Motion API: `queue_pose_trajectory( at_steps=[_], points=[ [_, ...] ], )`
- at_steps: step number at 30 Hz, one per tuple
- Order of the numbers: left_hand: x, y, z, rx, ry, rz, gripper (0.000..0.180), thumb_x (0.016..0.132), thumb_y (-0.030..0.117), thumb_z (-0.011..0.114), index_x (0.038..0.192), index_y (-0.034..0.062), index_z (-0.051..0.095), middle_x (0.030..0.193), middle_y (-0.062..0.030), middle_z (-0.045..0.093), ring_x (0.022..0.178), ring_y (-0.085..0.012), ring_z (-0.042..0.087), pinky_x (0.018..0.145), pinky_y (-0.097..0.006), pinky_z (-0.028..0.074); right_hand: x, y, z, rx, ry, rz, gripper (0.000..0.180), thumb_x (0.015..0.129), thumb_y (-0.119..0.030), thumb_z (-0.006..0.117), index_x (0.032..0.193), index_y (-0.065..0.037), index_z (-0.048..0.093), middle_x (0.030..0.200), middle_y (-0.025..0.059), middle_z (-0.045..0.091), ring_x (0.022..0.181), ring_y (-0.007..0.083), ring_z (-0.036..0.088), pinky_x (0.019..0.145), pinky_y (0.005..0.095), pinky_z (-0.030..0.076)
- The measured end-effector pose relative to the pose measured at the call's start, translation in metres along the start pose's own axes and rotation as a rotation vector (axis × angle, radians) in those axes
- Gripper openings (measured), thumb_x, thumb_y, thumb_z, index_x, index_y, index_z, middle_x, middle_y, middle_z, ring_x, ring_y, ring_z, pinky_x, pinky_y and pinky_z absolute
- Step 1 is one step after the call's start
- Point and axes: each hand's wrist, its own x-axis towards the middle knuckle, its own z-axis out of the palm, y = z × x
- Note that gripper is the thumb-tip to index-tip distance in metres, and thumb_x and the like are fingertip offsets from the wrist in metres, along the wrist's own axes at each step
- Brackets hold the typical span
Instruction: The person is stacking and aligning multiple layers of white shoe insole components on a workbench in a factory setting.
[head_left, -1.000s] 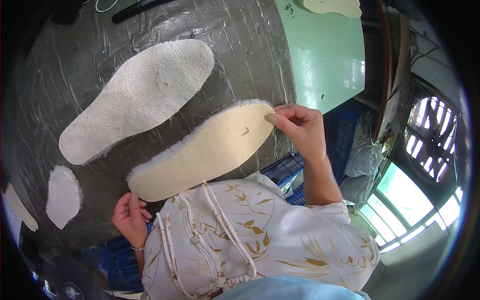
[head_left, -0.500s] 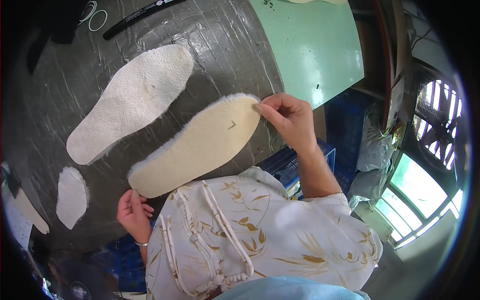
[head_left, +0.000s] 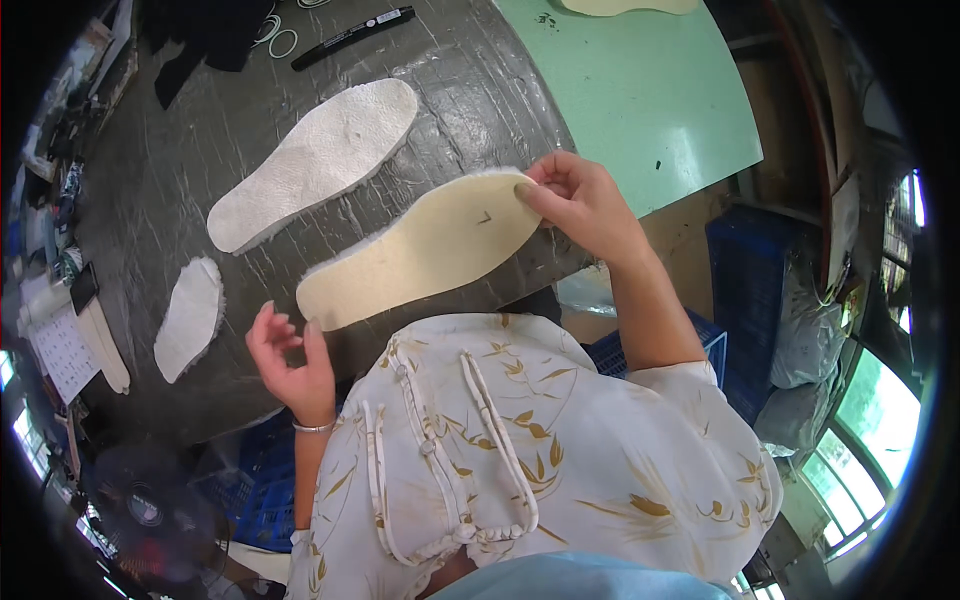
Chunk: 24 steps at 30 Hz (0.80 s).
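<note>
A cream shoe insole with a fluffy white edge and a small dark mark lies near me, its wide end at the right. My right hand pinches that wide end between thumb and fingers. Beside the narrow heel end, my left hand is open, fingers apart, the thumb tip close to the insole's edge; whether it touches I cannot tell. Farther off, a second insole lies with a white, crinkled face up. To the left of my left hand rests a smaller white fluffy piece.
The dark table carries a black marker, pale green rings and black cloth at the back. A green board adjoins on the right. Blue crates stand beyond the table's right edge; a printed sheet lies far left.
My left hand has let go of the heel end and spread its fingers. My right hand keeps its pinch. The whole view has shifted, so things on the table appear farther right.
</note>
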Motion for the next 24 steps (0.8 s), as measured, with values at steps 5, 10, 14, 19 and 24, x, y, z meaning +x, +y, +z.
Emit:
queue_pose_trajectory(
  at_steps=[5,10,14,19,24],
  points=[
    [0.031,0.104,0.047,0.121,-0.431,0.710,0.085,0.067,0.025,0.082,0.134,-0.0035,0.039,0.135,-0.0235,0.043,0.124,-0.0359,0.044,0.101,-0.042,0.037,-0.010,-0.040,0.016,0.275,-0.130,-0.036,0.039,0.086,-0.028,0.064,0.110,0.001,0.056,0.091,0.0048,0.064,0.078,0.0089,0.060,0.057,0.0215,0.050],
    [0.027,0.116,0.051,0.007,-0.419,0.632,0.066,0.084,0.011,0.062,0.139,-0.0061,0.032,0.140,-0.0263,0.037,0.128,-0.0384,0.042,0.102,-0.038,0.039,-0.027,-0.086,0.034,0.482,-0.280,-0.159,0.041,0.096,-0.034,0.050,0.119,0.000,0.057,0.101,0.0052,0.060,0.084,0.0099,0.060,0.063,0.0237,0.055],
    [0.023,0.107,0.009,-0.164,-0.303,0.564,0.045,0.093,0.008,0.047,0.135,-0.0062,0.040,0.134,-0.0195,0.048,0.121,-0.0253,0.050,0.100,-0.033,0.038,-0.030,-0.106,0.056,0.428,-0.439,-0.394,0.033,0.094,-0.019,0.054,0.121,0.000,0.057,0.100,0.0052,0.061,0.081,0.0093,0.060,0.068,0.0239,0.054],
    [0.021,0.111,-0.035,-0.357,-0.216,0.432,0.039,0.098,0.011,0.044,0.133,-0.0060,0.043,0.126,-0.0111,0.055,0.112,-0.0154,0.052,0.095,-0.028,0.040,-0.034,-0.131,0.086,0.146,-0.172,-1.043,0.030,0.083,-0.004,0.066,0.113,-0.003,0.063,0.095,0.0059,0.063,0.074,0.0111,0.061,0.064,0.0239,0.052],
    [0.014,0.110,-0.061,-0.509,-0.283,0.373,0.038,0.100,0.013,0.043,0.133,-0.0040,0.043,0.119,-0.0080,0.057,0.107,-0.0113,0.053,0.092,-0.025,0.041,-0.051,-0.156,0.100,0.017,-0.048,-1.274,0.032,0.078,-0.005,0.072,0.110,-0.008,0.066,0.094,0.0073,0.061,0.072,0.0143,0.060,0.061,0.0250,0.051]
  ],
)
